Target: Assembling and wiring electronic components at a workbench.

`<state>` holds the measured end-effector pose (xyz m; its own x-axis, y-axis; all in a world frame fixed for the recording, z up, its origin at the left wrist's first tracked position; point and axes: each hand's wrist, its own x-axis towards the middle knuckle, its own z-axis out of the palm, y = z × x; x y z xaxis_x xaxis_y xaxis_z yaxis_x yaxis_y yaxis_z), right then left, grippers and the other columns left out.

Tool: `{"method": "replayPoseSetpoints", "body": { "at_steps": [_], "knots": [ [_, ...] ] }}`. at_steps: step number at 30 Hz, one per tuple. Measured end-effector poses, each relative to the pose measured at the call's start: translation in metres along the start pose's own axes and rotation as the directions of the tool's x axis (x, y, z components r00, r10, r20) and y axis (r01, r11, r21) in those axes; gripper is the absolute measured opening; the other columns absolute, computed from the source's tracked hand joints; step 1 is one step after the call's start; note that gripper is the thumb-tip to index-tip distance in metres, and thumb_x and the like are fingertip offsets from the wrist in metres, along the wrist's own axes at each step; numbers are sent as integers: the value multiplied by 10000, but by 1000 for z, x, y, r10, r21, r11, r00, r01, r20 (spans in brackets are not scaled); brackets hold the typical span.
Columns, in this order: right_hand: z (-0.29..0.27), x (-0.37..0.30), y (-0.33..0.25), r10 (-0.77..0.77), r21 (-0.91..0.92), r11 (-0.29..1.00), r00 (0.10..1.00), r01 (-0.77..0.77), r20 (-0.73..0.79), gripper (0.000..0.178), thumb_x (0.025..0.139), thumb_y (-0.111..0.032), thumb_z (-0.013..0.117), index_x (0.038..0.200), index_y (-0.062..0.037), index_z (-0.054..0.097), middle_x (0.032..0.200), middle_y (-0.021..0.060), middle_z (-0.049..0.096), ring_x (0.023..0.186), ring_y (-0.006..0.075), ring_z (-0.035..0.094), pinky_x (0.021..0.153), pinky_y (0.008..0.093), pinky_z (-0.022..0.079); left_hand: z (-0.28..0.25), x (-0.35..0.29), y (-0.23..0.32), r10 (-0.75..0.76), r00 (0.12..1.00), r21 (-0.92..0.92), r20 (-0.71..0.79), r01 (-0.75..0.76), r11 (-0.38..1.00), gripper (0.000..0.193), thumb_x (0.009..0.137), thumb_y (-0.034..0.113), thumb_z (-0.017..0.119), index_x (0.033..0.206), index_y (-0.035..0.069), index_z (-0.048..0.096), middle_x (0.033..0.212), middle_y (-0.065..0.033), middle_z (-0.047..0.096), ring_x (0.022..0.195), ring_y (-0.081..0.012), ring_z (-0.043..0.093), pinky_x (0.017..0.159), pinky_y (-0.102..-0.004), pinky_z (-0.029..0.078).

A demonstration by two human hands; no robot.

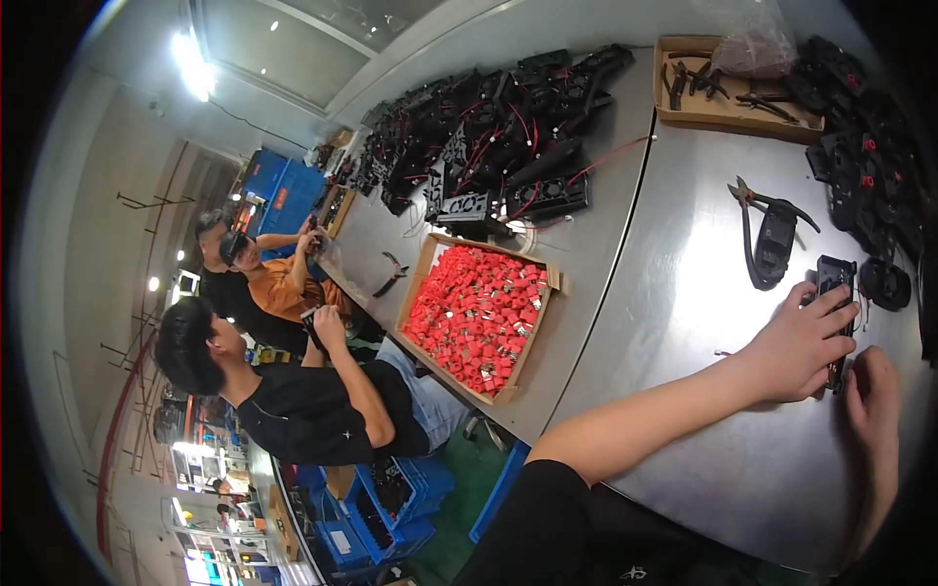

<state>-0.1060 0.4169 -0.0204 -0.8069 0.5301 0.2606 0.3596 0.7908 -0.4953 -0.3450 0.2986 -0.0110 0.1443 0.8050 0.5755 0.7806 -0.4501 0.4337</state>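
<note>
On the metal table at the right, my left hand (pixel 807 344) lies over a long black plastic housing (pixel 833 276), fingers wrapped across its top. Beside the housing's near end is my right hand (pixel 873 386), its thumb side toward the part; most of its fingers are hidden. Just beyond them sits a small round black part (pixel 885 284). Farther up the table, side cutters (pixel 750 232) with dark handles lie around an oval black plastic shell (pixel 777 242). A small connector end (pixel 723 354) pokes out by my left forearm.
An open cardboard tray of red plastic pieces (pixel 476 317) stands left of the table seam. Behind it are heaped black fan housings with wires (pixel 489 127). A cardboard box of pliers (pixel 674 109) and piled black parts (pixel 860 156) occupy the far right. Several co-workers (pixel 322 410) are at the left.
</note>
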Motion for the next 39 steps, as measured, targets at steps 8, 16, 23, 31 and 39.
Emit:
{"method": "replayPoseSetpoints", "body": {
  "at_steps": [8, 16, 23, 31, 39],
  "knots": [
    [-25, -5, -11, 21, 60, 998, 993, -28, 114, 252, 814, 76, 652, 1031, 28, 535, 909, 165, 532, 830, 352, 566, 739, 417, 467, -5, 4, 4, 8, 1000, -7, 16, -8, 1000, 393, 842, 219, 707, 1210, 82, 711, 1470, -186, 582, 1473, -398, 445, 1131, -601, 342],
    [-12, 12, -21, 33, 144, 989, 999, -33, 8, 226, 819, 106, 630, 1017, 33, 550, 936, 161, 532, 837, 348, 578, 747, 405, 481, -3, 3, 3, 54, 998, 108, -39, -50, 993, 494, 853, 243, 717, 1302, 42, 662, 1449, -167, 596, 1438, -363, 480, 1111, -572, 361],
    [3, 10, -1, -95, 98, 990, 991, 105, -99, 273, 785, 129, 673, 1023, 18, 601, 1022, 152, 600, 916, 338, 628, 790, 392, 510, -3, 4, -1, 48, 998, 63, -50, -45, 997, 490, 861, 233, 724, 1311, 50, 655, 1423, -141, 624, 1423, -348, 497, 1095, -551, 369],
    [-2, 25, -16, -255, -93, 966, 947, 241, -194, 269, 733, 125, 714, 963, 17, 625, 1035, 141, 637, 960, 326, 627, 800, 407, 519, 2, 4, 0, -48, 998, 13, -52, 49, 999, 442, 875, 96, 698, 1301, 6, 621, 1414, -134, 630, 1408, -302, 526, 1089, -526, 368],
    [-5, 19, -6, -189, 3, 982, 970, 191, -152, 281, 714, 120, 741, 949, 11, 633, 1012, 130, 623, 986, 330, 608, 854, 415, 508, -1, 7, -2, -41, 997, -32, -69, 39, 999, 342, 866, 74, 686, 1201, 22, 641, 1366, -124, 664, 1394, -315, 544, 1090, -528, 367]
  ]
}}
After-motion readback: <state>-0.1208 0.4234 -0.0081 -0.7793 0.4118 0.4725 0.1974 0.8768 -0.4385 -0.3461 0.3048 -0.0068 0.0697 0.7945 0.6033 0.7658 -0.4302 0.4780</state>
